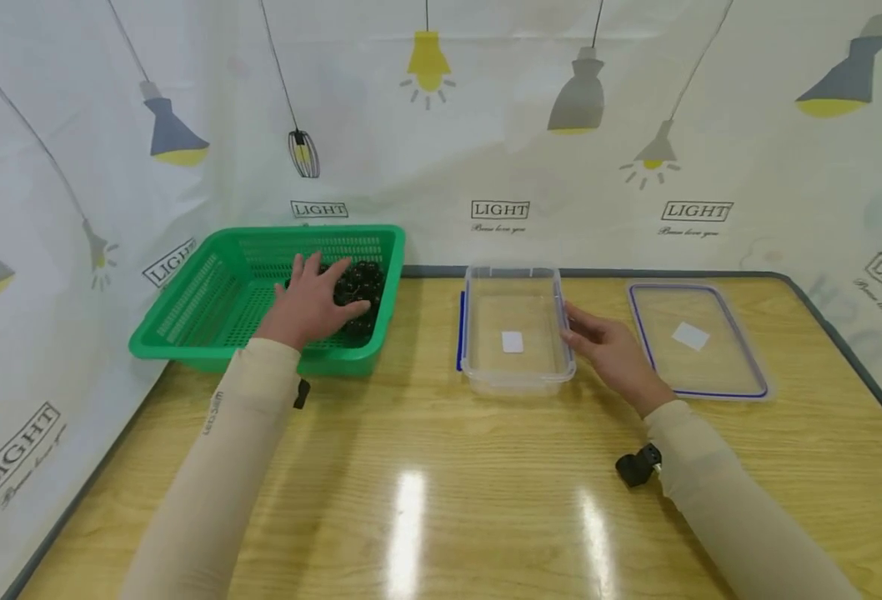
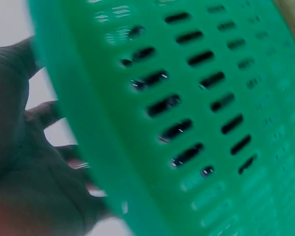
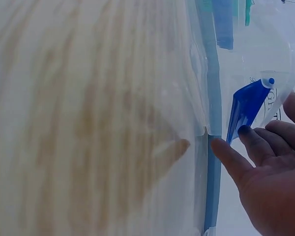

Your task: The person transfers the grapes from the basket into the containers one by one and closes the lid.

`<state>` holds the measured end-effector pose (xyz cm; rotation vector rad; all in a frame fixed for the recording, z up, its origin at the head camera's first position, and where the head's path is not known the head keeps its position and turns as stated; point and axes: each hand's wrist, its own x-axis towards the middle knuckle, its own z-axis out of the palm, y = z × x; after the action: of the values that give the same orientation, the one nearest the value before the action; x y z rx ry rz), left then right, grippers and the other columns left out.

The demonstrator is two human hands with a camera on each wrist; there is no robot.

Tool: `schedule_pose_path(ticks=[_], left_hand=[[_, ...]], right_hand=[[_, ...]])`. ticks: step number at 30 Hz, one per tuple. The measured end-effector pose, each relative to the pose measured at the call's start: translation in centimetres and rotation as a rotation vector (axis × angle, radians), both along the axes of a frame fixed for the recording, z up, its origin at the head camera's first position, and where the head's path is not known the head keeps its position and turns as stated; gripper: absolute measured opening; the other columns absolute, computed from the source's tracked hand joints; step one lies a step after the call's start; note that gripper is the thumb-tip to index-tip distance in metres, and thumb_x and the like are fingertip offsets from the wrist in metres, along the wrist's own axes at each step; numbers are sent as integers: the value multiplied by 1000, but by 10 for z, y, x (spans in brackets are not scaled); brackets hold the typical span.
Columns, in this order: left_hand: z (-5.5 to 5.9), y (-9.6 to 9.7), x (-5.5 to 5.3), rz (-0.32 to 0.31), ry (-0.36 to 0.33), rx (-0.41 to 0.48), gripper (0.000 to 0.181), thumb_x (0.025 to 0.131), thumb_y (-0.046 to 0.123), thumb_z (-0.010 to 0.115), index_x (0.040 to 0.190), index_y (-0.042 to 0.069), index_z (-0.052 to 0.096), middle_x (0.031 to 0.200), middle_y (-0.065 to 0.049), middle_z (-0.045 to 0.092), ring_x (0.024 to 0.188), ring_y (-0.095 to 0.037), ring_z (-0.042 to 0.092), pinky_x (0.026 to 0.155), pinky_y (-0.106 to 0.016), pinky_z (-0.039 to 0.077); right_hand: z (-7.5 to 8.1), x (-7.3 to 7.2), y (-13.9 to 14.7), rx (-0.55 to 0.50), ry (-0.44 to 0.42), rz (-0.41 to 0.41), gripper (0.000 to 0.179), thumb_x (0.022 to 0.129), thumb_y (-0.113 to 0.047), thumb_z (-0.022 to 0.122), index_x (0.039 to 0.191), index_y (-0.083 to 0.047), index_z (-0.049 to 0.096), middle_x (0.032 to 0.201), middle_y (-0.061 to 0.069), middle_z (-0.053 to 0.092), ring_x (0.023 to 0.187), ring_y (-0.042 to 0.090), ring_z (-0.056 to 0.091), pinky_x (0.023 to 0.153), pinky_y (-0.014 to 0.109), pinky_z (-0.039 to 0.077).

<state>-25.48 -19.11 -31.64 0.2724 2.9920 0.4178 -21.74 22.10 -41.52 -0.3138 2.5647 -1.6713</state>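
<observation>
A green plastic basket (image 1: 216,360) stands at the back left, with small dark, shiny round fruit (image 1: 358,287) heaped at its right end. My left hand (image 1: 308,304) is over the basket, fingers spread above the fruit and partly covering it. In the left wrist view the fruit shows dark through the basket's slots. A clear plastic food container (image 1: 486,321) with blue side clips (image 3: 248,105) stands right of the basket, a white label in it. My right hand (image 1: 613,354) touches the container's right side, fingertips at the rim and clip.
The container's clear lid (image 1: 734,350), edged with a blue seal, lies on the wooden table (image 1: 501,483) at the right. Behind the table hangs a white sheet (image 1: 381,125) printed with lamps. A small black device (image 1: 638,465) is at the right wrist.
</observation>
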Motion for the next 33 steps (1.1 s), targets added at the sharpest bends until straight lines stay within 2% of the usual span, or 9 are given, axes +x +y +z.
schedule_pose_path(ticks=[5, 10, 13, 16, 19, 23, 27, 30, 33], left_hand=[[-15, 4, -15, -90, 12, -69, 72, 91, 38, 71, 150, 10, 41, 157, -23, 10, 143, -46, 4, 106, -66, 24], [-26, 7, -21, -138, 33, -153, 64, 87, 34, 76, 142, 11, 51, 156, -18, 18, 137, -47, 15, 103, -67, 22], [-27, 10, -23, -135, 25, -206, 65, 85, 33, 78, 142, 13, 52, 156, -17, 21, 136, -47, 17, 100, -68, 23], [-29, 15, -24, -126, 10, -242, 66, 85, 31, 78, 143, 13, 51, 157, -17, 19, 137, -49, 14, 98, -71, 24], [-33, 18, -27, -108, 11, -238, 66, 86, 27, 76, 145, 14, 47, 156, -19, 14, 136, -52, 11, 95, -74, 27], [-38, 18, -29, -72, 23, -185, 63, 88, 22, 73, 144, 14, 46, 153, -21, 13, 133, -52, 12, 91, -74, 32], [-42, 17, -29, -45, -4, -177, 64, 87, 21, 75, 144, 15, 47, 153, -21, 10, 133, -52, 11, 89, -73, 34], [-43, 18, -27, -49, -21, -200, 66, 87, 16, 73, 147, 15, 45, 155, -22, 8, 134, -53, 9, 90, -72, 36], [-43, 20, -27, -69, 1, -212, 63, 90, 8, 68, 148, 14, 45, 154, -23, 10, 134, -54, 11, 89, -70, 38]], right_hand=[[-2, 1, 0, -9, -5, -16, 55, 103, -21, 54, 151, -4, 34, 149, 20, 40, 134, 34, 42, 107, 46, 35], [-3, 0, 0, 5, -27, -10, 56, 103, -23, 53, 152, -6, 33, 151, 18, 38, 135, 34, 41, 108, 46, 34], [-1, 0, 1, 15, -27, -8, 56, 104, -24, 53, 153, -7, 32, 151, 18, 38, 135, 33, 40, 109, 45, 33], [1, 0, 2, 17, -23, -6, 56, 104, -25, 52, 153, -7, 31, 152, 16, 36, 136, 32, 39, 109, 45, 32], [3, 0, 1, 4, -13, -10, 55, 104, -22, 52, 153, -7, 32, 152, 17, 37, 136, 33, 39, 109, 45, 33], [4, 1, -1, -9, -5, -9, 55, 104, -19, 53, 152, -5, 32, 151, 20, 37, 135, 35, 41, 108, 46, 34], [3, 2, -2, -1, -9, -1, 55, 103, -19, 53, 152, -5, 31, 151, 20, 36, 134, 36, 40, 108, 47, 33], [2, 2, -2, 8, -3, 1, 56, 103, -20, 53, 152, -4, 32, 150, 21, 37, 134, 36, 41, 108, 47, 33], [0, 3, 0, 22, 3, -3, 56, 104, -23, 53, 152, -5, 32, 150, 20, 38, 134, 35, 41, 108, 47, 34]])
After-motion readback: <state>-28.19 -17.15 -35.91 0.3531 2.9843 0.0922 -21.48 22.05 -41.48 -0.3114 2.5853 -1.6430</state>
